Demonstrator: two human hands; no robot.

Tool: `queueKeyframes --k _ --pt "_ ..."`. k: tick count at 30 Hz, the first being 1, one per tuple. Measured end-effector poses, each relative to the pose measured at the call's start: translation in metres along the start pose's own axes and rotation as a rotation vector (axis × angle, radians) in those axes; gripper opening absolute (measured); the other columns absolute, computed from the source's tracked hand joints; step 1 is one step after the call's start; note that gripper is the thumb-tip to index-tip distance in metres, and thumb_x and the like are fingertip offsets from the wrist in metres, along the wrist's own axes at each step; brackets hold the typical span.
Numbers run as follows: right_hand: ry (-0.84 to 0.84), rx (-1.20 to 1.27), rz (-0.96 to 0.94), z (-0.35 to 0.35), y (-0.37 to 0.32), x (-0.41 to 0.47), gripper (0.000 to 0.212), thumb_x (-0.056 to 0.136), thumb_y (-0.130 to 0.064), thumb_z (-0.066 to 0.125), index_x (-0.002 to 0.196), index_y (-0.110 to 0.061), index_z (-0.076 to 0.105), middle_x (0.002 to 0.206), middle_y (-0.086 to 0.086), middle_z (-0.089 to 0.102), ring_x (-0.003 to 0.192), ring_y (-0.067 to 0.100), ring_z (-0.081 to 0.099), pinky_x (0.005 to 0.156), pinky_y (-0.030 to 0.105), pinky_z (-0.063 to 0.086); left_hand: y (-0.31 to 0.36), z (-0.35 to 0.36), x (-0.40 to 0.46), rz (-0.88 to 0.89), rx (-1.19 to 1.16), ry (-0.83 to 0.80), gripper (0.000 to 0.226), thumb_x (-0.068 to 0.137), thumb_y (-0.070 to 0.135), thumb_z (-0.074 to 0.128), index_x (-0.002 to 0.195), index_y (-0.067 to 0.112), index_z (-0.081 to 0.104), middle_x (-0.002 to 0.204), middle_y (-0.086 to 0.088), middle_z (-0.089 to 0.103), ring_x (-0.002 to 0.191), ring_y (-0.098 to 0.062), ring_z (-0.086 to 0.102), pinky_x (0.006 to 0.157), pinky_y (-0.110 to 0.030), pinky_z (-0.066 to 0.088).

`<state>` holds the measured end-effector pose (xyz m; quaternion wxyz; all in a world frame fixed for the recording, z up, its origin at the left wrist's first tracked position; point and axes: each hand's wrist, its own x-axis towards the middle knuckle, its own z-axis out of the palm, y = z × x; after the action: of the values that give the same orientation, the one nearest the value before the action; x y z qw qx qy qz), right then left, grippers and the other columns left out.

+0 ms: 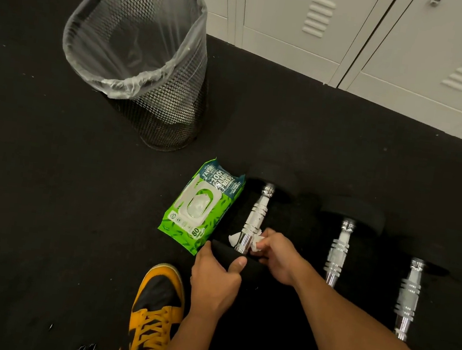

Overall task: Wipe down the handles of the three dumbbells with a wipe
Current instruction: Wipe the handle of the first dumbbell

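Wiping leftmost dumbbell [256, 222] handle: right hand [277, 257] pinching wipe [245, 239] around chrome, left hand [215, 275] gripping near head. Risk: wipe bunches at knurling, far end missed.

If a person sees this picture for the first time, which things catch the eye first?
The bright green pack of wipes lies on the black floor beside three chrome-handled black dumbbells. The right hand wraps a white wipe round the leftmost handle while the left hand grips its near black head. A black mesh bin stands behind.
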<state>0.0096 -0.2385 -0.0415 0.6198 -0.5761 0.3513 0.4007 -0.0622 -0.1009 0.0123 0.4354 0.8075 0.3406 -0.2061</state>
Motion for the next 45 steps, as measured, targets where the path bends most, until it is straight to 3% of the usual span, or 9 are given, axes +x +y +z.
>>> queueKeyframes --k 9,12,15,19,22,27,32,39,45 --pt "0.081 -0.305 -0.161 -0.006 0.006 -0.019 0.021 0.072 -0.006 0.072 0.071 -0.018 0.054 0.069 0.001 0.061 0.07 0.015 0.053 0.063 0.03 0.038 0.0 -0.001 -0.005 0.03 -0.002 0.025 0.094 0.075 0.046 0.079 0.148 0.008 0.033 0.145 -0.011 0.046 0.133 -0.029 0.044 0.111 -0.043 0.036" --pt "0.1 -0.445 -0.288 -0.01 0.003 -0.029 0.028 0.068 -0.015 0.082 0.063 -0.02 0.055 0.054 -0.013 0.054 0.059 0.007 0.048 0.061 0.026 0.038 0.002 -0.001 -0.009 0.036 0.009 0.035 0.098 0.073 0.049 0.08 0.148 0.008 0.033 0.147 -0.011 0.045 0.134 -0.029 0.043 0.111 -0.045 0.035" --pt "0.122 -0.663 -0.411 -0.008 -0.007 -0.037 0.029 0.067 -0.026 0.085 0.062 -0.02 0.056 0.049 -0.013 0.049 0.048 0.001 0.041 0.055 0.021 0.036 0.003 -0.001 -0.011 0.038 0.008 0.031 0.101 0.071 0.051 0.08 0.148 0.008 0.032 0.147 -0.01 0.044 0.135 -0.028 0.041 0.112 -0.047 0.034" --pt "0.142 -0.865 -0.491 0.0 -0.019 -0.043 0.021 0.068 -0.04 0.08 0.068 -0.025 0.066 0.053 -0.009 0.056 0.058 0.006 0.049 0.061 0.022 0.037 0.003 0.0 -0.013 0.044 0.013 0.027 0.104 0.069 0.054 0.081 0.148 0.008 0.032 0.148 -0.009 0.044 0.136 -0.028 0.041 0.112 -0.049 0.034" --pt "0.135 -0.892 -0.505 0.011 -0.023 -0.047 0.024 0.07 -0.044 0.076 0.088 -0.029 0.075 0.064 -0.01 0.061 0.07 0.008 0.056 0.069 0.025 0.042 0.004 0.001 -0.016 0.047 0.015 0.032 0.106 0.068 0.055 0.081 0.148 0.009 0.031 0.148 -0.008 0.042 0.136 -0.027 0.04 0.112 -0.049 0.033" --pt "0.265 -1.255 -0.536 0.037 -0.033 -0.053 0.023 0.086 -0.035 0.065 0.106 -0.027 0.07 0.108 0.008 0.064 0.1 0.029 0.062 0.078 0.034 0.048 0.005 0.006 -0.019 0.04 0.024 0.014 0.109 0.066 0.054 0.082 0.149 0.011 0.027 0.15 -0.005 0.039 0.137 -0.025 0.039 0.114 -0.051 0.031" --pt "0.35 -1.502 -0.681 0.042 -0.036 -0.05 0.02 0.093 -0.025 0.055 0.111 -0.017 0.06 0.109 0.009 0.066 0.101 0.031 0.064 0.071 0.035 0.045 0.004 0.007 -0.016 0.04 0.024 0.016 0.109 0.066 0.055 0.082 0.149 0.011 0.027 0.15 -0.005 0.04 0.138 -0.024 0.039 0.114 -0.052 0.031" --pt "0.405 -1.597 -0.795 0.026 -0.063 -0.038 0.03 0.093 -0.015 0.058 0.123 -0.014 0.054 0.113 0.006 0.062 0.104 0.028 0.063 0.066 0.034 0.043 0.0 0.009 -0.014 0.03 0.022 0.023 0.112 0.063 0.063 0.079 0.149 0.013 0.028 0.142 -0.007 0.048 0.13 -0.028 0.046 0.109 -0.051 0.038" --pt "0.41 -1.711 -0.76 0.012 -0.091 -0.041 0.044 0.092 -0.004 0.056 0.134 -0.013 0.046 0.12 0.008 0.061 0.106 0.034 0.065 0.077 0.042 0.05 -0.001 0.007 -0.012 0.035 0.017 0.034 0.107 0.068 0.056 0.081 0.15 0.012 0.028 0.144 -0.007 0.046 0.133 -0.026 0.043 0.111 -0.046 0.035"
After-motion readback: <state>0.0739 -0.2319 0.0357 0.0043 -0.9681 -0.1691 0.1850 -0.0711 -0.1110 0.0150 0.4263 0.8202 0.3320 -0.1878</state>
